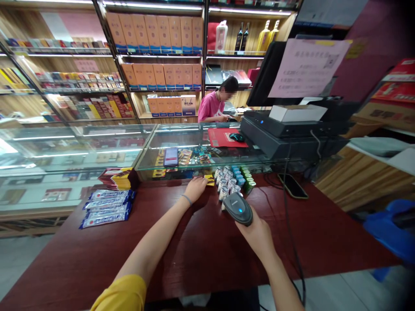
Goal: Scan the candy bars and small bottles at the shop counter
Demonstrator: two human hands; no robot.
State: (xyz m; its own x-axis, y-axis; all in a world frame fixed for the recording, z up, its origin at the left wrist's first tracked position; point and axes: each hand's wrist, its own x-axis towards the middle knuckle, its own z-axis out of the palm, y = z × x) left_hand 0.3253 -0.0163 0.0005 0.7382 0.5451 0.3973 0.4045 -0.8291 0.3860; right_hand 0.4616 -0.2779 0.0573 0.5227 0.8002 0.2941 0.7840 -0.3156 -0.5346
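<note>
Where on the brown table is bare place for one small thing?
Bare: between the blue-white packets and your left forearm; also right of the black cable, nearer than the dark phone. Crowded: the far middle, with small containers and your left hand.

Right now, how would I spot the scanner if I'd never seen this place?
Find the dark red table, then the right hand over it. That hand grips the scanner, seen just in front of the rows of small containers. Unlike them, it is dark grey with a glowing blue light.
</note>
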